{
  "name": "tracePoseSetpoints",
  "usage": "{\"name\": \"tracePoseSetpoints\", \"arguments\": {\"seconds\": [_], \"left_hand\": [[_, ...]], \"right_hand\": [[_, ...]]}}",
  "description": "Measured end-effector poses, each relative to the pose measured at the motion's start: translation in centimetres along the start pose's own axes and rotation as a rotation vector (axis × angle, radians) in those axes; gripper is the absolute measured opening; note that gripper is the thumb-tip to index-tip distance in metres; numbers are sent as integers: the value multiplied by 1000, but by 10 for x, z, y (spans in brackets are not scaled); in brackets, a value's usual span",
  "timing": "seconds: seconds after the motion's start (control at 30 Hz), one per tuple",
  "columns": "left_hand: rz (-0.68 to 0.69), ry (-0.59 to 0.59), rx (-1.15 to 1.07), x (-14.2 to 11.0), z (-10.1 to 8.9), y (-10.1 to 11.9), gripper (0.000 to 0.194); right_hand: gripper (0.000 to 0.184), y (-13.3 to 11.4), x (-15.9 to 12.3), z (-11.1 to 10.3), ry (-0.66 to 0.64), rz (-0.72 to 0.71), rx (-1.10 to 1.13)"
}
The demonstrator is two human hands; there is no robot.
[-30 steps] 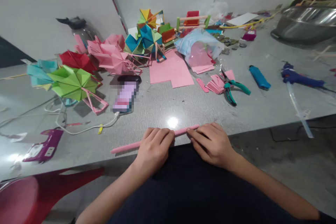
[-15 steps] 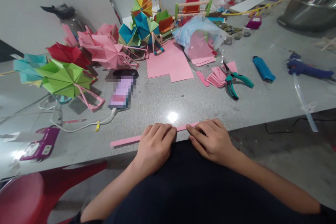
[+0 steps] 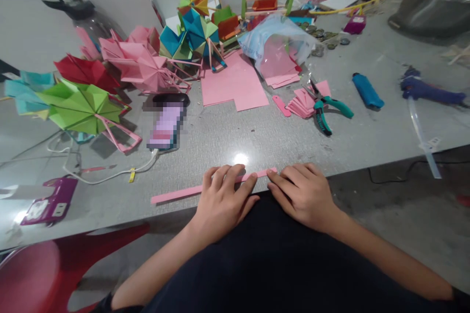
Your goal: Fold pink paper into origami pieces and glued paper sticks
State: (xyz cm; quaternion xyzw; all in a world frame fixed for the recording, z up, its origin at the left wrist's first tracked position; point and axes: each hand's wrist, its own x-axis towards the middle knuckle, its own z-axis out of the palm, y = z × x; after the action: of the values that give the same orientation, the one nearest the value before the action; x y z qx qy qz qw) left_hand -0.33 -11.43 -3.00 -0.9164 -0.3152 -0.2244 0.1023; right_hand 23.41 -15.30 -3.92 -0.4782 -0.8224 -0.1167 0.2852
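A long, narrow pink paper strip [image 3: 176,194] lies along the table's front edge. My left hand [image 3: 225,198] rests over its middle, fingers spread and pressing it against the tabletop, thumb apart below. At the strip's right end, the index fingertip of my right hand [image 3: 303,195] touches the paper. The fingers of that hand are loosely bent and apart, not wrapped round anything. Part of the strip is hidden under my left fingers. Beyond my hands lie pink paper sheets [image 3: 235,80], a pile of small folded pink pieces [image 3: 303,102] and teal-handled pliers [image 3: 323,117].
Folded paper umbrellas, among them a green one [image 3: 81,107], stand at the left. A phone [image 3: 167,124] with a white cable lies before them. To the right are a blue roll [image 3: 367,90] and a glue gun [image 3: 429,90]. A red stool [image 3: 33,274] stands below.
My right hand has moved slightly right, to the strip's end. My left hand has also shifted right and spread its fingers more. The view has turned slightly.
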Motion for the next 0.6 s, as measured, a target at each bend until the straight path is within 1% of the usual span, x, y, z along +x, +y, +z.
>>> {"name": "tracePoseSetpoints", "arguments": {"seconds": [0.1, 0.2, 0.4, 0.6], "left_hand": [[-18, 28, 7, -2, 0, -1, 28], [-12, 47, 16, -3, 0, -1, 27], [42, -5, -10, 2, 3, 1, 35], [-16, 9, -34, 2, 1, 1, 27]], "right_hand": [[24, 2, -1, -5, 0, 16, -18], [25, 1, -1, -7, -17, -2, -39], [29, -2, 3, -3, -38, -73, -29], [28, -4, 5, -4, -38, 5, -16]]}}
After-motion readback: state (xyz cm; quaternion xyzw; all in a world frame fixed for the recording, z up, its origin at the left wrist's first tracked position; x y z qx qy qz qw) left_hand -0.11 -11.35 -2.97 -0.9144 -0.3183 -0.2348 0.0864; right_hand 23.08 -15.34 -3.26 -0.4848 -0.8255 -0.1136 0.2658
